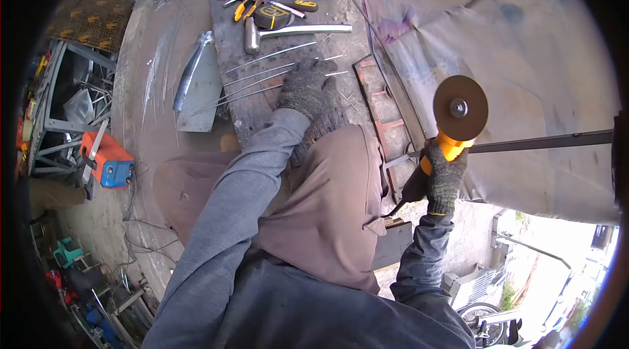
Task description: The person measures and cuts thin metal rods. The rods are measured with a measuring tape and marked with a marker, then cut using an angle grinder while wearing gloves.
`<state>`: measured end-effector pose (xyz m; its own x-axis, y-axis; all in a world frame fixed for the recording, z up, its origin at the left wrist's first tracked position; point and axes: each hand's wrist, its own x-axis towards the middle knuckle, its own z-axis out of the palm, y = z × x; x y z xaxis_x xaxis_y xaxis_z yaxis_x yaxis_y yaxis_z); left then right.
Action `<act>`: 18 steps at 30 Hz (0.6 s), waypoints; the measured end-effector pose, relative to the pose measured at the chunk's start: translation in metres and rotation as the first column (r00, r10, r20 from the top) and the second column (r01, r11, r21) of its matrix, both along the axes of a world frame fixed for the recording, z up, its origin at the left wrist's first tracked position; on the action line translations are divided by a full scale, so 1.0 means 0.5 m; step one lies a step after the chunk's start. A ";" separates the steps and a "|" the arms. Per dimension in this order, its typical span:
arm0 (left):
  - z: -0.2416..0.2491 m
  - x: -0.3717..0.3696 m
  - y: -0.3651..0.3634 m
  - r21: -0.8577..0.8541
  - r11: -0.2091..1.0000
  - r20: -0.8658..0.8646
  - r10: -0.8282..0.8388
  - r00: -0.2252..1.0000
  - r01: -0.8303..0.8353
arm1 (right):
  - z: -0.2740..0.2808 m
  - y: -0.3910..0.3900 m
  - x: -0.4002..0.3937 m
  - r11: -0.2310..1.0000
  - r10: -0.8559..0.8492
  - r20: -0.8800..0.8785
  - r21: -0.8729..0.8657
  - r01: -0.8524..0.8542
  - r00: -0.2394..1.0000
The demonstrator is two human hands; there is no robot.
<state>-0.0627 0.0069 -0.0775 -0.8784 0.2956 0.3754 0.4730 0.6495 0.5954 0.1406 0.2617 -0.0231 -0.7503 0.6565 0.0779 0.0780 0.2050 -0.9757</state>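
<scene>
My left hand point(305, 89), in a dark knit glove, presses down on several thin metal rods point(252, 76) lying across a dark, worn wooden board point(226, 18). Rod ends stick out past its fingers on the right; the fingertips are partly hard to make out. Off to the right, my gloved right hand point(447, 177) is wrapped round the body of a yellow and black angle grinder point(452, 146). The grinder's brown disc point(460, 108) faces up, apart from the rods. Beyond my left hand lies a hammer point(298, 31) with a shiny metal handle.
Near the hammer are a tape measure point(272, 16), pliers point(247, 7) and a yellow cutter point(306, 5). A bent metal sheet point(200, 87) lies left of the board. A rusty frame point(380, 103) stands right, beside a large draped sheet point(524, 74). An orange-blue machine point(108, 158) sits left.
</scene>
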 end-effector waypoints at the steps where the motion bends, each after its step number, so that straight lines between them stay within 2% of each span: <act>1: -0.028 -0.009 0.004 -0.099 0.991 -0.059 0.084 0.995 -0.090 | -0.013 -0.002 -0.009 0.995 0.026 0.058 0.096 -0.031 0.998; 2: -0.056 -0.019 0.006 -0.101 0.983 -0.034 0.151 0.988 -0.154 | -0.023 -0.011 -0.016 0.995 0.042 0.103 0.084 -0.051 0.994; 3: -0.054 -0.026 0.004 -0.099 0.984 -0.027 0.145 0.989 -0.147 | -0.011 -0.027 -0.024 0.992 0.069 0.157 0.091 -0.084 0.985; 5: -0.029 -0.028 0.001 -0.165 0.985 0.131 0.075 0.989 -0.053 | -0.030 -0.034 -0.039 0.985 0.114 0.202 0.103 -0.137 0.973; 6: -0.029 -0.024 0.005 -0.168 0.985 0.142 0.066 0.988 -0.042 | -0.036 -0.039 -0.049 0.983 0.139 0.216 0.084 -0.161 0.966; 7: -0.027 -0.021 0.009 -0.189 0.979 0.102 0.099 0.990 -0.078 | -0.065 -0.034 -0.060 0.976 0.127 0.222 0.144 -0.161 0.967; 9: -0.030 -0.028 0.017 -0.209 0.971 0.069 0.130 0.989 -0.113 | -0.095 -0.034 -0.092 0.972 0.150 0.243 0.140 -0.188 0.958; 10: -0.035 -0.029 0.018 -0.222 0.967 0.032 0.138 0.990 -0.127 | -0.090 -0.041 -0.109 0.976 0.188 0.234 0.063 -0.208 0.954; 11: -0.041 -0.027 0.018 -0.235 0.961 -0.002 0.147 0.989 -0.143 | -0.081 -0.047 -0.124 0.970 0.186 0.293 0.097 -0.222 0.938; 15: -0.040 -0.033 0.017 -0.238 0.963 0.062 0.141 0.988 -0.123 | -0.136 -0.051 -0.183 0.941 0.253 0.309 0.140 -0.307 0.917; 17: -0.039 -0.030 0.018 -0.218 0.970 0.001 0.115 0.993 -0.112 | -0.153 -0.062 -0.197 0.937 0.176 0.374 0.220 -0.271 0.910; 18: -0.041 -0.029 0.020 -0.219 0.969 0.014 0.123 0.992 -0.117 | -0.161 -0.063 -0.201 0.942 0.207 0.371 0.176 -0.288 0.905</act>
<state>-0.0772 0.0167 -0.0981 -0.9212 0.2598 0.2896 0.3699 0.8155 0.4451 0.0404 0.2300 -0.1038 -0.8923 0.4419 -0.0922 0.3172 0.4684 -0.8246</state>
